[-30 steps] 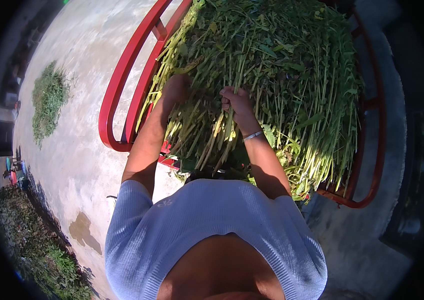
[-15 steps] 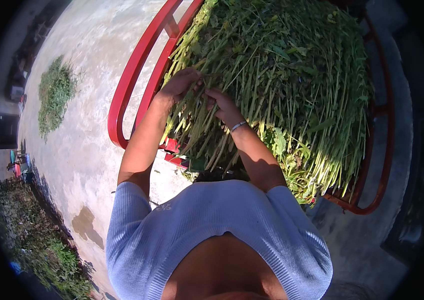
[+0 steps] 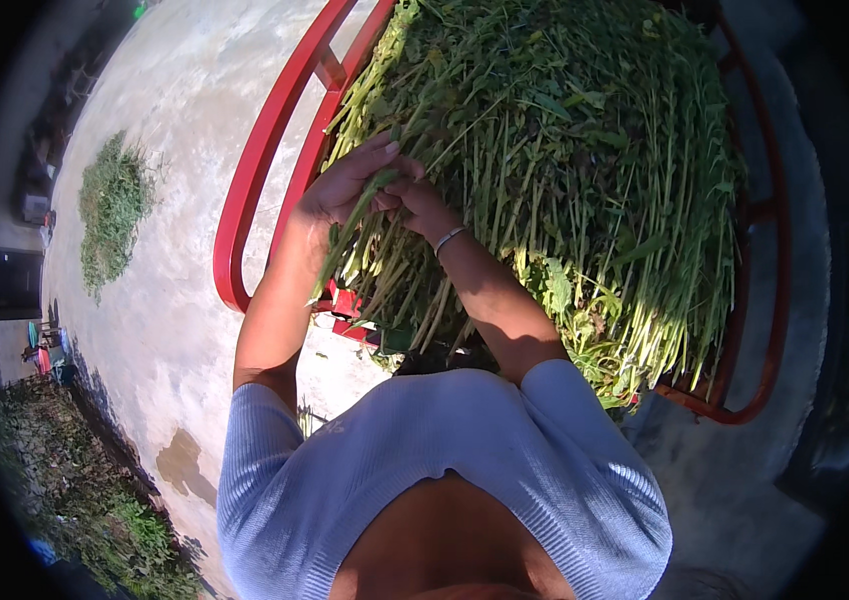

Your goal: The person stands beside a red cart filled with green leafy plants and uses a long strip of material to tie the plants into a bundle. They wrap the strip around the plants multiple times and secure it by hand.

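Note:
A thick pile of cut green leafy stalks (image 3: 555, 160) lies in front of me inside a red metal frame. My left hand (image 3: 350, 187) is at the pile's left edge, with its fingers bent around a green stalk (image 3: 347, 232) that slants down across the wrist. My right hand (image 3: 419, 198), wearing a bracelet (image 3: 450, 237) on its wrist, meets the left one. Its fingers are closed near the upper end of that stalk, and what they pinch is partly hidden. Cut stem ends hang toward me below both hands.
Curved red rails (image 3: 235, 215) bound the pile at left and right. A small heap of greens (image 3: 113, 210) lies on the concrete floor (image 3: 180, 130) at left. More plants (image 3: 85, 480) grow or lie at lower left. Dark objects stand along the far left wall.
Both hands have come closer together, the right moving left. A stalk now lies across my left palm and wrist, apart from the pile.

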### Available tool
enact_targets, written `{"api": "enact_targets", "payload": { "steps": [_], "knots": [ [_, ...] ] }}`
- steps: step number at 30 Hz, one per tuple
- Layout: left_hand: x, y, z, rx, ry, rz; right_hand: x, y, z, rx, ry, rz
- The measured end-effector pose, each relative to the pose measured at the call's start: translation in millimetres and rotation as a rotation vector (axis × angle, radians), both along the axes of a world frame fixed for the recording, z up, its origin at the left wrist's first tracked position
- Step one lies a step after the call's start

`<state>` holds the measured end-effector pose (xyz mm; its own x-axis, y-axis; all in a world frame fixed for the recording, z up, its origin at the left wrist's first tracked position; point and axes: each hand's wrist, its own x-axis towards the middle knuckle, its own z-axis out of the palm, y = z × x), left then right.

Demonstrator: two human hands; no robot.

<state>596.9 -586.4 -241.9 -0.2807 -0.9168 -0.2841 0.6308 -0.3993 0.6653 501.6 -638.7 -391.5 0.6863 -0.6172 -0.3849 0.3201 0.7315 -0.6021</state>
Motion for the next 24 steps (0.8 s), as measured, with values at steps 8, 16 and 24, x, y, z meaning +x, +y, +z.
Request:
{"api": "enact_targets", "payload": {
  "steps": [8, 16, 24],
  "knots": [
    [15, 13, -35, 0.063, 0.132, 0.187, -13, 7, -13, -0.152, 0.467, -0.333],
    [-38, 12, -40, 0.005, 0.093, 0.225, -155, 7, 77, -0.123, 0.173, -0.304],
    [-188, 14, -60, -0.065, -0.233, 0.367, -249, 22, 122, -0.274, 0.285, -0.295]
  ]
}}
